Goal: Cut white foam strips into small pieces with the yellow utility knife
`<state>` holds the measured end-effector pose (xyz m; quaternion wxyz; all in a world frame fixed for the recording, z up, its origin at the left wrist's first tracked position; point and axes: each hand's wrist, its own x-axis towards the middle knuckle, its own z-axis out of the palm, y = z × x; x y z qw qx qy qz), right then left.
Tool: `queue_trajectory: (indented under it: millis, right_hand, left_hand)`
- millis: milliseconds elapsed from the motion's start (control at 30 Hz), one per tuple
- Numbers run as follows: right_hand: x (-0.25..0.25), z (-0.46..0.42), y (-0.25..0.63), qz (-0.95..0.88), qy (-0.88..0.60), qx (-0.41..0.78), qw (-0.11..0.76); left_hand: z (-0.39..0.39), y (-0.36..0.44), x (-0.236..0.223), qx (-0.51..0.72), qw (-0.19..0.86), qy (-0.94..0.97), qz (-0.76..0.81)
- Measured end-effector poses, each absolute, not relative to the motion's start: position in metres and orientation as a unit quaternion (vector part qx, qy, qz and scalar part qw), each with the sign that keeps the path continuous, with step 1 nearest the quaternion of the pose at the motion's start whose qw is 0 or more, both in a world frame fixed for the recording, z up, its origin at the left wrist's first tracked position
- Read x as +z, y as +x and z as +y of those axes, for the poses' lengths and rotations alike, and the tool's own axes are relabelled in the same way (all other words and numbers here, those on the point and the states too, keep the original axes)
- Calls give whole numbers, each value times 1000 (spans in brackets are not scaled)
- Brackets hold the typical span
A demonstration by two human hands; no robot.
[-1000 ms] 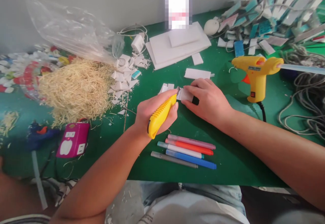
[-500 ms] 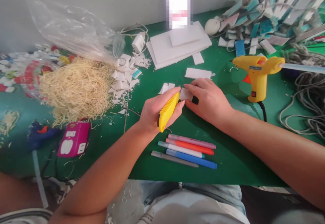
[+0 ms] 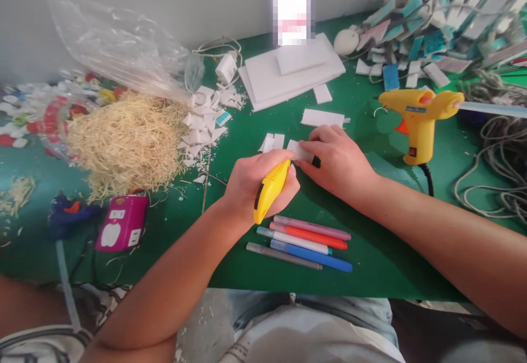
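My left hand (image 3: 257, 179) is closed round a yellow utility knife (image 3: 269, 190), its tip at the left edge of a small white foam piece (image 3: 300, 151). My right hand (image 3: 335, 160) lies on that foam piece and pins it to the green table (image 3: 370, 253), fingers pressed down over it. Small white offcuts (image 3: 272, 142) lie just left of the piece. A longer white foam strip (image 3: 322, 117) sits beyond my right hand.
Several marker pens (image 3: 304, 239) lie near the front edge. A yellow glue gun (image 3: 418, 118) stands at right beside coiled cables (image 3: 496, 160). A straw pile (image 3: 127, 143), plastic bag (image 3: 119, 50), pink power strip (image 3: 121, 223), white foam sheets (image 3: 288, 72) and a heap of cards (image 3: 436, 28) surround the work spot.
My left hand drew the knife towards me along the foam piece, first tilting it steeper, then sliding back and down. My right hand stayed on the piece.
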<state>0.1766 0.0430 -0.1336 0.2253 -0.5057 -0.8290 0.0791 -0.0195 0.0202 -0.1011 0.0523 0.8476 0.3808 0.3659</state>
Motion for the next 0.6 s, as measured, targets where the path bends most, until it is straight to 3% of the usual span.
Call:
queue_trajectory:
  millis: [600]
  right_hand:
    - [-136, 43, 184, -844, -480, 65, 230]
  left_hand:
    - [18, -23, -110, 402, 31, 831, 384]
